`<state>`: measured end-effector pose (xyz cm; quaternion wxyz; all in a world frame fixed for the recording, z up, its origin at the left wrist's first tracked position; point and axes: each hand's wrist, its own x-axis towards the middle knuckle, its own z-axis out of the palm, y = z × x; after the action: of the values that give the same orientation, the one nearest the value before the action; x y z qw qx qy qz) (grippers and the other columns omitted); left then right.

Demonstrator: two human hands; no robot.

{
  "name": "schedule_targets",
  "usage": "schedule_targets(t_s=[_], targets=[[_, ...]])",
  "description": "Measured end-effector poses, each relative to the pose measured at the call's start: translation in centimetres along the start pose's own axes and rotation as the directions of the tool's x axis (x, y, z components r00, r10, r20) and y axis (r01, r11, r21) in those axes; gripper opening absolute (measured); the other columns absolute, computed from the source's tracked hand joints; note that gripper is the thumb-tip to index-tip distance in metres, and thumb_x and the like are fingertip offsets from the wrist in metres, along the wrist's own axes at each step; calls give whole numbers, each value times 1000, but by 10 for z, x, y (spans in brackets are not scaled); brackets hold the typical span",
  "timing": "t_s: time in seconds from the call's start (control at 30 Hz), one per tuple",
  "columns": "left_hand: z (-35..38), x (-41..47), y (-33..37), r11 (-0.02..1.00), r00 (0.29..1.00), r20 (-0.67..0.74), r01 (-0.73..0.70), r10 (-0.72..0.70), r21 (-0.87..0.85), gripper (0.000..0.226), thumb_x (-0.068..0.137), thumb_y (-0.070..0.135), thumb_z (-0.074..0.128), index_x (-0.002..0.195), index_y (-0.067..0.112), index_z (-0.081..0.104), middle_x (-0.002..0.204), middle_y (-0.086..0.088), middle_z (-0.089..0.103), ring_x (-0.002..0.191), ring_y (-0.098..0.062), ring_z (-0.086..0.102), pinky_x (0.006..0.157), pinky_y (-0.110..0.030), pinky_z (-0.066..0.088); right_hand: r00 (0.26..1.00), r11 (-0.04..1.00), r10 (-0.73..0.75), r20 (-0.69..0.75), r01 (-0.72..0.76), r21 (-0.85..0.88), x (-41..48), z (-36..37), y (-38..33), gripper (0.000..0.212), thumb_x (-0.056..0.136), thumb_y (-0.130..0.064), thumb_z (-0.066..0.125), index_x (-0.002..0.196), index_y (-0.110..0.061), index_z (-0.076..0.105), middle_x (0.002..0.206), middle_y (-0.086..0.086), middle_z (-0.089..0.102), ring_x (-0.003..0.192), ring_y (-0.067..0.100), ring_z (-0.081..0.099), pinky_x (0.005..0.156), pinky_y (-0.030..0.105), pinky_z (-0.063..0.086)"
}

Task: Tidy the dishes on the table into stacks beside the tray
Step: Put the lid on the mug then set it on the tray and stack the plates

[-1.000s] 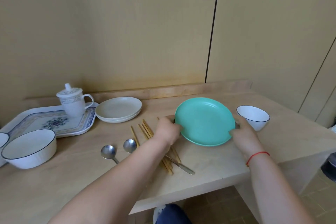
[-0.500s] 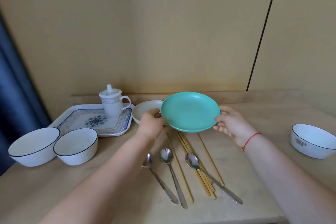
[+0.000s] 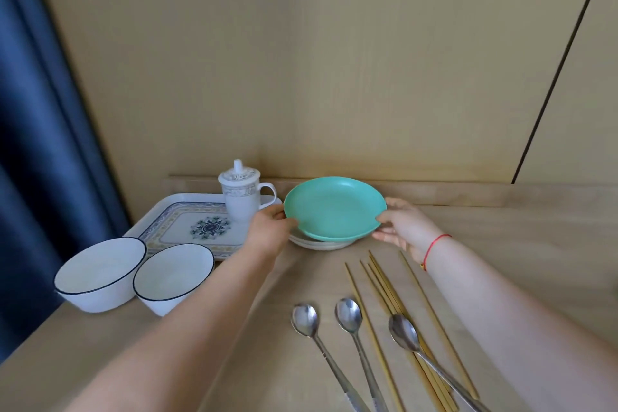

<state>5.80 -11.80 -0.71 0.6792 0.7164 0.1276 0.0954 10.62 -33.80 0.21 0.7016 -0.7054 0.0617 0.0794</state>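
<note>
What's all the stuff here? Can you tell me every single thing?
green plate: one, teal, held over the cream plates
cream plates: looks like two, cream, stacked right of the tray
tray: one, white with blue pattern, back left
lidded mug: one, white, on the tray
bowls: two, white with dark rims, side by side in front of the tray
spoons: three, silver, near edge
chopsticks: several, wooden, among the spoons
table: one, light wood
curtain: one, dark blue, far left
left hand: grips the green plate's left rim
right hand: holds its right rim
red string: one, on the right wrist
</note>
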Motion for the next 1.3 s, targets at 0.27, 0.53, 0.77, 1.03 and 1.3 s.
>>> schedule_targets(t_s=[0.27,0.53,0.77,1.03,1.3], targets=[[-3,22,-12,970,1000,14,-13,10,244,35,83,-3,54,115,9,63,110,-5,69,103,-25,64,90,-34,50,997,984,78,11,-75,-161,32,15,7,42,91,-1,49,130,-17,50,118,16,62,71,20,60,60,26,55],[-1,29,-14,897,1000,-5,-18,23,441,21,83,4,51,99,14,60,107,-16,69,100,-33,64,88,-42,51,997,947,73,-13,-73,-312,44,22,11,30,89,-3,49,113,-18,57,87,11,59,54,12,44,48,22,39],[3,33,-16,872,999,0,-46,53,487,13,89,4,49,97,10,57,94,-13,63,82,-25,55,70,-28,42,999,920,32,-26,-40,-390,49,23,17,39,88,1,48,121,-20,55,76,10,54,53,13,38,48,24,32],[9,36,-22,826,997,-30,-40,69,562,26,87,4,48,111,4,60,99,-12,59,86,-28,56,71,-29,42,998,926,30,-55,-48,-375,53,14,30,51,91,-11,54,141,-12,42,80,10,57,58,15,47,50,25,43],[12,37,-20,803,998,-45,-14,50,596,22,87,3,46,103,1,60,93,-14,59,82,-29,53,69,-29,41,999,929,33,-5,-32,-368,54,18,32,28,93,-14,53,120,-12,58,81,8,59,60,15,53,53,25,49]])
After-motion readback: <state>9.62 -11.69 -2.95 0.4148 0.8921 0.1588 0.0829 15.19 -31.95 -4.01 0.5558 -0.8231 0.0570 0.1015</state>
